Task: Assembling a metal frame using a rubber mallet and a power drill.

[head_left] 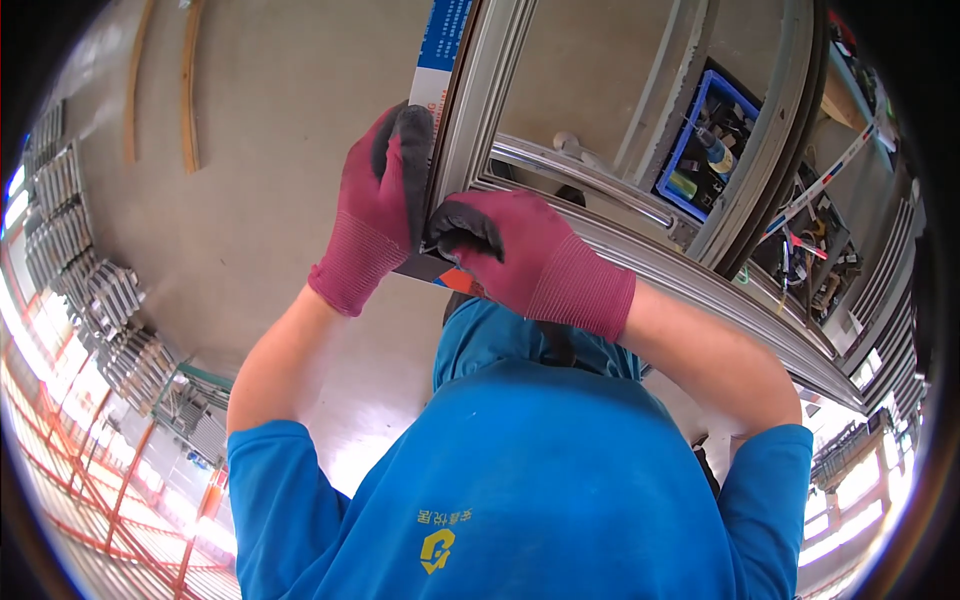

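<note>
A grey metal frame with ribbed profiles (470, 110), like a window or door frame, lies before me, its corner near my body. Blue and white printed wrapping (440, 45) covers its left outer side. My left hand (375, 200), in a maroon glove with dark grey fingers, is closed against that left side near the corner. Over the corner itself, my right hand (530, 250), gloved alike, has its fingers curled into a pinch. What lies between those fingertips is hidden. Below them, a dark and orange end of wrapping (455, 278) sticks out.
Through the frame's opening shows a blue crate (712, 140) with bottles and small parts. Tools and hardware (815, 240) lie at the right. Two wooden strips (190, 90) rest on the floor at far left, near stacked metal profiles (75, 230) and red railings (120, 490).
</note>
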`<state>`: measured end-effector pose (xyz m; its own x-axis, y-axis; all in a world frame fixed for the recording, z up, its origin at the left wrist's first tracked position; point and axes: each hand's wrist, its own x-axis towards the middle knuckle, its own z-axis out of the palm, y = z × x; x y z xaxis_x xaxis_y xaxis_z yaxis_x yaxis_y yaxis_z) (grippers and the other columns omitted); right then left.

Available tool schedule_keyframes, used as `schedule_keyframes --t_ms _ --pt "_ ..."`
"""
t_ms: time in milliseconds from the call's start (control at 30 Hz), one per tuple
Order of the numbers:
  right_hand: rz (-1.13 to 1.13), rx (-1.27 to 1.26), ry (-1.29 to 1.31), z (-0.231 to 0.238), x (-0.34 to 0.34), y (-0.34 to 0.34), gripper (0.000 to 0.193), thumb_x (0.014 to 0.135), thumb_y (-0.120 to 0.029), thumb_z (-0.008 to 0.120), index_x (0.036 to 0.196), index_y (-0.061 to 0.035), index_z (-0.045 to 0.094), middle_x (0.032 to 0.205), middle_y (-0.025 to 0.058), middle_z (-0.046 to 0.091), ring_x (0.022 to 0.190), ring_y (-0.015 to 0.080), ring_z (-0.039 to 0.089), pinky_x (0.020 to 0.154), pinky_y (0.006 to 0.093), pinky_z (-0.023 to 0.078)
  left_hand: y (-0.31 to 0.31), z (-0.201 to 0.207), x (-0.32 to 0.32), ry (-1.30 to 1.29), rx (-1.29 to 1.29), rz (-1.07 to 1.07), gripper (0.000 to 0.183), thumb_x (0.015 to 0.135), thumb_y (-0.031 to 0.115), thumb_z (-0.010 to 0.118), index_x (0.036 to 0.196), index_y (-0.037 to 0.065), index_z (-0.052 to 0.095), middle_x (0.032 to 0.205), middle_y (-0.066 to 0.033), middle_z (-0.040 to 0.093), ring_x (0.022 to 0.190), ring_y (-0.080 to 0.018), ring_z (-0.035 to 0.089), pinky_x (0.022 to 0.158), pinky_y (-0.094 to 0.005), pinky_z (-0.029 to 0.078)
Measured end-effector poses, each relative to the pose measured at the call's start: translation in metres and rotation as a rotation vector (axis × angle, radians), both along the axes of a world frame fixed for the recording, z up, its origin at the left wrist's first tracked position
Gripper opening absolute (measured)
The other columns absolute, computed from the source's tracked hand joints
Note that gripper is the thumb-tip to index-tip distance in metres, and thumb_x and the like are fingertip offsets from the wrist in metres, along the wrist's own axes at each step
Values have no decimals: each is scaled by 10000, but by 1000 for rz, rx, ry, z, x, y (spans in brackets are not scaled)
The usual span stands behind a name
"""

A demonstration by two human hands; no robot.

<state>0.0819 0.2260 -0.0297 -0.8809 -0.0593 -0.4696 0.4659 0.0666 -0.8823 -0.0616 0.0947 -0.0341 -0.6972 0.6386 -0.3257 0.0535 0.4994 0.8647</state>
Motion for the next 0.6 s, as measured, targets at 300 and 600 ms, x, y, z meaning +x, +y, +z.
schedule_keyframes --t_ms 300,600 --pt "-11 422 220 31 5 -33 390 892 -118 743 1258 -32 637 938 165 719 791 350 719 687 433 568 0 1 2 10 -14 52 455 1133 358 492 1232 -52 661 1039 -215 744 949 -309 703 889 -377 539" --pt "10 767 155 45 7 -60 288 843 -143 751 1094 -87 620 903 84 671 720 261 703 599 371 547 -1 -7 -1 -27 -44 48 459 1126 366 509 1280 -38 665 1065 -174 762 988 -225 693 916 -350 533"
